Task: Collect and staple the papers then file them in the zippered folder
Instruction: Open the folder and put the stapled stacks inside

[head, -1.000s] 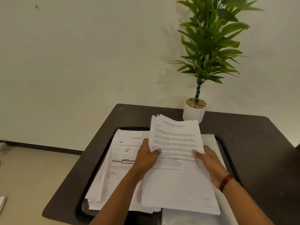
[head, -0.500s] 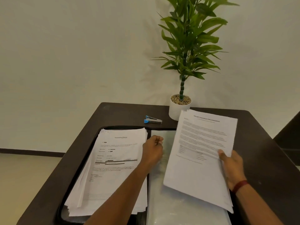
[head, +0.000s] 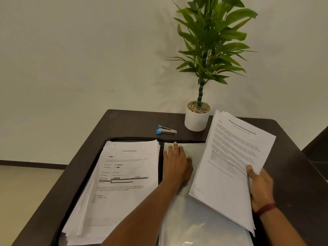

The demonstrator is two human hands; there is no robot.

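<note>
My right hand [head: 260,189] grips a sheaf of printed papers [head: 230,162] by its right edge, lifted and tilted over the right side of the open black zippered folder [head: 160,167]. My left hand [head: 176,164] lies flat, fingers straight, on the clear plastic sleeve [head: 186,219] in the folder's right half. A second stack of papers [head: 122,185], its top sheet headed TransferMate, rests in the folder's left half. A small blue and silver stapler [head: 166,130] sits on the dark table behind the folder.
The dark brown table [head: 127,121] stands against a pale wall. A potted green plant in a white pot [head: 196,119] is at the table's back edge, right of the stapler. Floor shows at the left.
My right hand has carried the sheaf off to the right. My left hand let go of it, reached forward and flattened on the plastic sleeve. The stapler came into view.
</note>
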